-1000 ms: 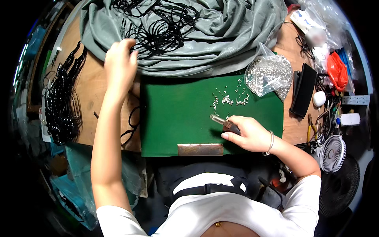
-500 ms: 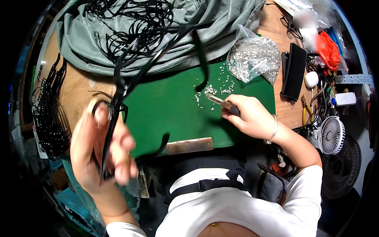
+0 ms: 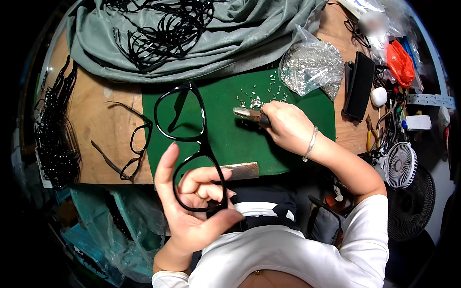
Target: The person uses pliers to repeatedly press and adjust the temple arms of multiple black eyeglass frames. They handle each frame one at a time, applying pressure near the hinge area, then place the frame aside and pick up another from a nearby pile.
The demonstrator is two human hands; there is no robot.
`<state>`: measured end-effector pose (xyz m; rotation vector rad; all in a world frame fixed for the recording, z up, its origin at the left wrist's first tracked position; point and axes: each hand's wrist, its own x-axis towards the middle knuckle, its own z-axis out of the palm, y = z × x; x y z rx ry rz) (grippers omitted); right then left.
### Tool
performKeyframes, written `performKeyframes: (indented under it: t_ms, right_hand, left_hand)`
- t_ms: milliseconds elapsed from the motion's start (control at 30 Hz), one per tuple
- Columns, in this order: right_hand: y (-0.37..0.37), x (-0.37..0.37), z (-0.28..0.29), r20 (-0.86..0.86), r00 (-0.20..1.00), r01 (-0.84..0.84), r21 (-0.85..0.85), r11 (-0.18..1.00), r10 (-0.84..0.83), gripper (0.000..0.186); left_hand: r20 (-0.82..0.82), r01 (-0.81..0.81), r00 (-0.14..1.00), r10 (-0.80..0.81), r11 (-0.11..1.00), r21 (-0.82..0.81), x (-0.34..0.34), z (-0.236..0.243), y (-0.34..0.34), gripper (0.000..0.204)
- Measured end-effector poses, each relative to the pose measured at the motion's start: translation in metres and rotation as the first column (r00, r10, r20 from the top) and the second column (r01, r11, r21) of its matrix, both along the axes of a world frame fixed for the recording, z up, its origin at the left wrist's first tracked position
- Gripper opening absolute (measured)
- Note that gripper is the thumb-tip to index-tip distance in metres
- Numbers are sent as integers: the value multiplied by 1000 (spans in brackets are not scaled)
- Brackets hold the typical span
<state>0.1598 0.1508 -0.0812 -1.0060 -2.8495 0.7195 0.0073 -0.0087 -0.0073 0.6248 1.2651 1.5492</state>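
My left hand (image 3: 192, 206) holds a black glasses frame (image 3: 205, 153) upright along its length over the front of the green mat (image 3: 235, 144), fingers curled around the lower rim. My right hand (image 3: 285, 122) grips a small metal-tipped hand tool (image 3: 246, 114) just below scattered small silvery pieces (image 3: 255, 102). A clear bag of silvery pieces (image 3: 307, 67) lies at the mat's back right. Another black glasses frame (image 3: 139, 151) lies on the wood left of the mat. A narrow metal plate (image 3: 245, 170) sits at the mat's front edge, partly behind the held frame.
Grey cloth (image 3: 249, 29) with a tangle of black frames (image 3: 163, 33) fills the back. More black frames (image 3: 57, 125) pile on the left of the wooden table (image 3: 96, 120). A black case (image 3: 357, 84), yellow pliers (image 3: 370, 132), red bag (image 3: 400, 62), cables and a white fan (image 3: 400, 164) crowd the right.
My left hand has come down from the pile at the back to the front of the mat, now holding a frame. My right hand, with the tool, has moved slightly up and leftward in view.
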Motion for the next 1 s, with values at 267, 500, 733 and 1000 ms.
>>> performKeyframes:
  t_ms: [267,500,733,1000]
  right_hand:
    - [-38,7,62,-289,851,12,-824,566,-438,16]
    - [-61,0,65,-321,701,-23,-903,430,-637,14]
    - [-68,-6,58,-349,665,-56,-905,422,-660,19]
    - [-50,-4,64,-165,832,-109,-985,135,-529,18]
  left_hand:
    - [-258,191,952,-165,978,81,7,-13,13,100]
    - [-524,97,850,-56,994,51,25,-20,16,90]
    - [-529,75,848,-32,995,60,29,-24,12,87]
    - [-376,300,883,-281,954,-6,8,-15,19,85]
